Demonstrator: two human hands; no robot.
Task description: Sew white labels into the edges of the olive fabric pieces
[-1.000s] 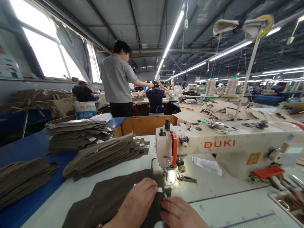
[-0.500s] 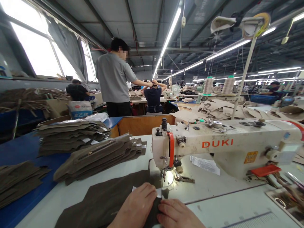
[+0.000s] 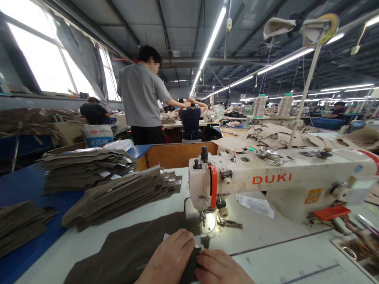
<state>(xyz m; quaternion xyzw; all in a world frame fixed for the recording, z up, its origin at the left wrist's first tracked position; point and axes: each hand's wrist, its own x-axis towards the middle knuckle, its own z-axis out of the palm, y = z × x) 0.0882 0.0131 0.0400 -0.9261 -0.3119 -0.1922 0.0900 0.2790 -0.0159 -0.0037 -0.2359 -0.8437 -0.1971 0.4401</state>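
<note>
Two hands flat on the dark cloth (image 3: 133, 252) at the near edge of the worktop (image 3: 266, 252). My left hand (image 3: 170, 256) lies palm down on it, fingers spread loosely and gripping nothing, fingertips at a small white label (image 3: 197, 240) that sits on the cloth edge. My right hand (image 3: 219, 268) rests just beside it, also flat, pressing the cloth without clasping it. The two hands touch or nearly touch at the thumbs; I cannot tell which.

The cloth runs from the lower left up to the presser foot (image 3: 204, 217) of the white sewing machine (image 3: 281, 181), its leading edge under the lit needle area.

Against the picture one second ago: both hands sit slightly lower and further left in view, and the machine head has shifted a little left as well, so my head has turned. The hands' pose on the cloth is unchanged. The label is about as exposed as half a second ago.

Left of the machine lie stacks of cut pieces (image 3: 118, 193). A person in a grey shirt (image 3: 142, 98) stands beyond.
</note>
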